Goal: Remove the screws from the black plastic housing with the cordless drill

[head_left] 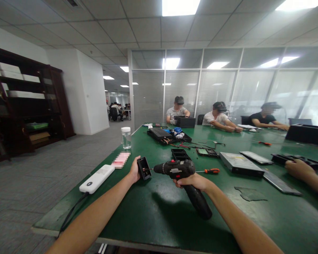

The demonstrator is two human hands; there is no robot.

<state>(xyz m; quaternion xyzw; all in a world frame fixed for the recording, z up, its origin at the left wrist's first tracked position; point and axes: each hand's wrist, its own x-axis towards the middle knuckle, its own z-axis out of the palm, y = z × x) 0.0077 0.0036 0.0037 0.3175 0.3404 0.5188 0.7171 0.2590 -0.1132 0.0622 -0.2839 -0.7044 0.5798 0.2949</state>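
My left hand grips a small black open box above the table, its open side turned toward the right. A little copper-coloured metal shows inside it. My right hand is wrapped round the handle of a black cordless drill with red details. The drill lies level, and its thin bit points left into the opening of the box; whether the tip touches a screw is too small to tell. Behind the drill sit a black compartment tray and an orange-handled screwdriver.
The green table also bears a white power strip, a clear jar, a metal disc drive, a glass shard and a black case with loose cables. At right, a co-worker's hand touches black plastic. Several people sit opposite.
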